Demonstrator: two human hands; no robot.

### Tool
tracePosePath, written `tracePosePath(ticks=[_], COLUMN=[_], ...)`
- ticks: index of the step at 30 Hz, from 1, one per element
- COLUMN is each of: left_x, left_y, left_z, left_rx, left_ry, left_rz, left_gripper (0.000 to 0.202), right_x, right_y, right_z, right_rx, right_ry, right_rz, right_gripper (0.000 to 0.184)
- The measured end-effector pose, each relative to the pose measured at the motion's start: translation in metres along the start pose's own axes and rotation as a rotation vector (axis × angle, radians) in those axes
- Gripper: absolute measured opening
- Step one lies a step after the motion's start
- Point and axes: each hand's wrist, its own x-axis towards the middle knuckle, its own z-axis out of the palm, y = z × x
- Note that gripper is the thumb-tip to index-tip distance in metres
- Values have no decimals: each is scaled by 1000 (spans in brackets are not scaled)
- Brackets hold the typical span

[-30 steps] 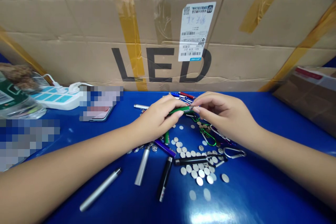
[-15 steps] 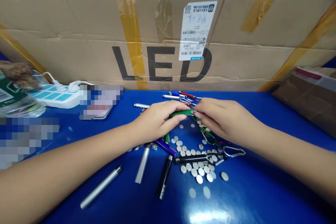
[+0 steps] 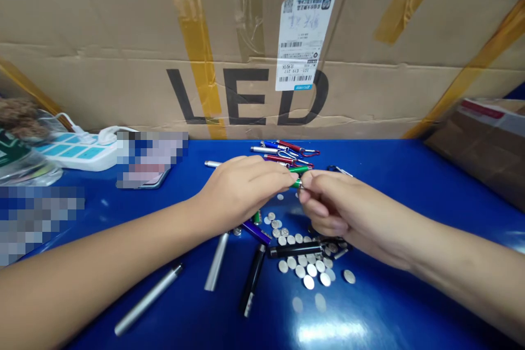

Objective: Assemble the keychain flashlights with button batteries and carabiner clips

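Note:
My left hand (image 3: 246,191) is closed around a green penlight (image 3: 296,183), and most of its tube is hidden behind the fingers. At the penlight's right end, the thumb and forefinger of my right hand (image 3: 342,205) pinch the tip. Just behind the fingertips shows another green tube (image 3: 302,169); whether it lies on the table I cannot tell. Below the hands, many button cells (image 3: 311,270) are scattered on the blue table (image 3: 394,306). A black penlight (image 3: 293,250) with a clip lies across them, and a purple tube (image 3: 256,232) is beside it.
Nearer me lie a black tube (image 3: 252,281) and silver tubes (image 3: 147,301) (image 3: 216,262). Red, blue and silver penlights (image 3: 289,146) with carabiners lie beyond my hands. A power strip (image 3: 86,150) and a phone (image 3: 153,169) are left; a large cardboard box (image 3: 135,27) stands behind.
My right hand has turned over and now pinches the green penlight's end from nearer me. The left hand covers more of the tube. The view has shifted slightly.

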Motion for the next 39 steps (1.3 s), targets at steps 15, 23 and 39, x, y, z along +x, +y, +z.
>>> tracePosePath(ticks=[15, 23, 39], left_x=[8, 3, 9], left_y=[6, 3, 6], left_z=[1, 1, -1], left_rx=[-410, -180, -312], left_ry=[-91, -60, -60], left_rz=[-446, -194, -490], left_gripper=[17, 14, 17], right_x=[15, 7, 19], right_y=[-4, 1, 0], right_z=[-39, -15, -40], right_rx=[-1531, -693, -1545], right_ry=[141, -9, 226], right_rz=[-929, -308, -890], right_gripper=[33, 35, 34])
